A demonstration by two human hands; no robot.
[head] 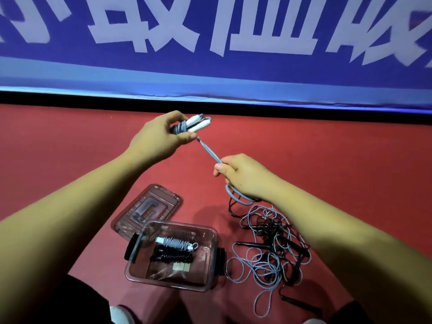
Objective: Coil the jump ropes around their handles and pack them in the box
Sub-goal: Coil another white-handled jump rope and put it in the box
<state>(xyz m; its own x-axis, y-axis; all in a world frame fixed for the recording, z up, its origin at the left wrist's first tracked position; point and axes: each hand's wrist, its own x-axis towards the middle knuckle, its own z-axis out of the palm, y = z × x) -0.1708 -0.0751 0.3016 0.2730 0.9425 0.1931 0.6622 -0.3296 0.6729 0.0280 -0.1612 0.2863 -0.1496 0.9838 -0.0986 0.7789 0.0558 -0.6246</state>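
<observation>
My left hand (161,134) grips a pair of white jump-rope handles (197,124) with grey-blue rope partly wound around them. The rope (209,149) runs taut down to my right hand (243,176), which grips it; a loop hangs below that hand. A clear plastic box (210,232) on the floor holds a coiled grey-blue rope (176,243) and a coiled black rope (171,256). To the box's right lies a tangled pile of grey-blue and black ropes (268,249) with black handles.
The box's clear lid (147,210) lies on the red floor (70,148) behind the box. A blue banner with white characters (210,43) stands along the far edge. My legs and shoes show at the bottom edge.
</observation>
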